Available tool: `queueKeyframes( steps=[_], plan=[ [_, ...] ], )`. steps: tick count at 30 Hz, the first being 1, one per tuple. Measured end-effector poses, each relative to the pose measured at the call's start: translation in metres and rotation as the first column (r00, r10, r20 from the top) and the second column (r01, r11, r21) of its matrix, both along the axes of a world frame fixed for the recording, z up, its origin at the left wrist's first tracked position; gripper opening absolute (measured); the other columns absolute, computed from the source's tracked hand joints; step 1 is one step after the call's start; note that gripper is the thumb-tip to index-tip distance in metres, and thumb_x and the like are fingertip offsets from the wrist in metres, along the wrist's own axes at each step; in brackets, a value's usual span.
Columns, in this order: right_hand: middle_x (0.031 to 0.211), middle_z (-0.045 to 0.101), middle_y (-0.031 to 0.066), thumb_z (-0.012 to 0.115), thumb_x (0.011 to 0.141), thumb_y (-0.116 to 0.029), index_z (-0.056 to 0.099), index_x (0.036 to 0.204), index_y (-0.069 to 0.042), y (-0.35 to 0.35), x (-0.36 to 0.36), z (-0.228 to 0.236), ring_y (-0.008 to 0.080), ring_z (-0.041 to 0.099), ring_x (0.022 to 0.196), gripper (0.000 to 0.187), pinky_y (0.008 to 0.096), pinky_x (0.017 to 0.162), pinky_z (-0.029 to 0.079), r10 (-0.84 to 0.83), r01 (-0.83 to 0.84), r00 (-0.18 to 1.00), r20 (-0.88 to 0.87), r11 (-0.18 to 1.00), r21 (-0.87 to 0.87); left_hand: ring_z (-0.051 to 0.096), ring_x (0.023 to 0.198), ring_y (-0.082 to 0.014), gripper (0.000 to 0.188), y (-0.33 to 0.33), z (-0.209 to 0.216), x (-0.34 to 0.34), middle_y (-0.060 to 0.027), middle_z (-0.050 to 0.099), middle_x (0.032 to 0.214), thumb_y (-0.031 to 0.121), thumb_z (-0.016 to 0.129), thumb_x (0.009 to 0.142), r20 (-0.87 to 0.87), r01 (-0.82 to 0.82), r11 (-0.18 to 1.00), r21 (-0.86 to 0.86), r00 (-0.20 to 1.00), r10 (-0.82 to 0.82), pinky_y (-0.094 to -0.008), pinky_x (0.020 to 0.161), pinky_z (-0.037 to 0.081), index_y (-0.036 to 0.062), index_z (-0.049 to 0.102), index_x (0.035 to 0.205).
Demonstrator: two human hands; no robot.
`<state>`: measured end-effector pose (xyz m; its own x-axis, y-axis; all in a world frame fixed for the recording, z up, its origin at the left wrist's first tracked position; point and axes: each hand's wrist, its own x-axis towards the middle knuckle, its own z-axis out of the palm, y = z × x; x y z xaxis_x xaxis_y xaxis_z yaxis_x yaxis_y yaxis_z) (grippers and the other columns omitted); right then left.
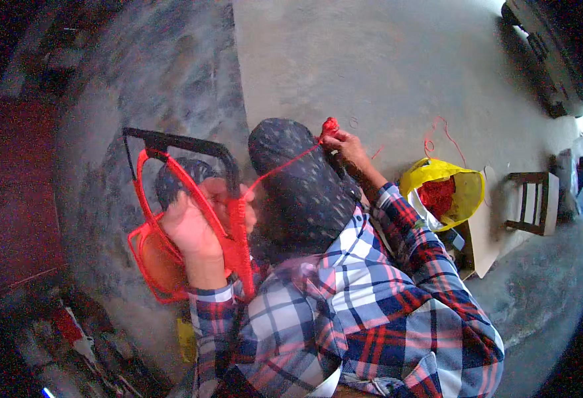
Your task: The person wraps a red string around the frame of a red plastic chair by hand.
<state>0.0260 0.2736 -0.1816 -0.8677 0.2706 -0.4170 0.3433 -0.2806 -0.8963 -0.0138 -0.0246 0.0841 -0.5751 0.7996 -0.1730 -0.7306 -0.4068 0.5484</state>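
My left hand [195,232] is closed around an open, angular frame [241,249] with red sides and a black top bar. Its right side looks thickly wrapped or woven in red. From there a red cord [283,167] runs taut across my dark, speckled trouser leg [298,192]. At the cord's other end, my right hand [351,154] pinches a small bunched bundle of red cord [330,126] just beyond my knee. Parts of the left fingers are hidden behind the frame and blurred.
A yellow bag [474,189] holding red material stands at my right, by a cardboard piece [494,242]. Loose red cord [445,126] trails on the grey floor [384,60] behind it. Farther right is a small wooden stool [537,202]. Dim clutter [79,338] fills the lower left.
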Motion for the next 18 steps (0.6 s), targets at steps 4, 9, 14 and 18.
queueKeyframes(
  steps=[4, 9, 14, 18],
  plan=[
    [0.087, 0.061, -0.0017, 0.062, 0.085, -0.020, 0.064, 0.096, -0.006, 0.007, 0.006, 0.044, 0.0090, 0.053, 0.074, 0.017, 0.0252, 0.064, 0.041, -0.239, 0.256, 0.961, -0.141, 0.959, 0.118, 0.060, 0.091, -0.0426, 0.061, 0.013, -0.025, -0.004, -0.0287, 0.054, 0.116, 0.044, 0.051, 0.084, 0.092, -0.015, 1.000, 0.007, 0.996, 0.015, -0.0511, 0.077, 0.052, -0.0060, 0.052, 0.118],
    [0.088, 0.061, 0.0003, 0.062, 0.084, -0.010, 0.063, 0.098, -0.004, -0.001, 0.003, 0.155, 0.0108, 0.057, 0.076, 0.015, 0.0230, 0.067, 0.046, -0.199, 0.258, 0.894, -0.401, 0.961, 0.098, 0.059, 0.094, -0.0285, 0.057, 0.035, -0.066, 0.001, -0.0197, 0.060, 0.107, 0.034, 0.053, 0.080, 0.115, -0.201, 0.934, -0.295, 0.963, 0.243, -0.0375, 0.086, 0.047, -0.0083, 0.051, 0.119],
    [0.091, 0.063, 0.0072, 0.063, 0.077, -0.002, 0.065, 0.093, -0.008, -0.038, -0.011, 0.214, 0.0197, 0.060, 0.081, 0.017, 0.0273, 0.073, 0.048, 0.655, 0.214, 0.679, -0.332, 0.256, 0.943, 0.055, 0.102, -0.0263, 0.054, 0.034, -0.073, -0.001, -0.0136, 0.060, 0.111, 0.026, 0.053, 0.079, 0.004, -0.348, 0.855, -0.384, 0.926, 0.379, -0.0361, 0.094, 0.041, -0.0038, 0.048, 0.124],
    [0.091, 0.063, 0.0068, 0.063, 0.075, -0.002, 0.065, 0.091, -0.007, -0.057, -0.020, 0.190, 0.0202, 0.061, 0.083, 0.017, 0.0296, 0.076, 0.048, 0.830, 0.121, 0.513, -0.219, 0.183, 0.976, 0.056, 0.103, -0.0257, 0.055, 0.042, -0.073, 0.003, -0.0123, 0.060, 0.111, 0.026, 0.055, 0.077, 0.020, -0.484, 0.821, -0.302, 0.858, 0.513, -0.0345, 0.093, 0.043, -0.0038, 0.049, 0.123]
  ],
)
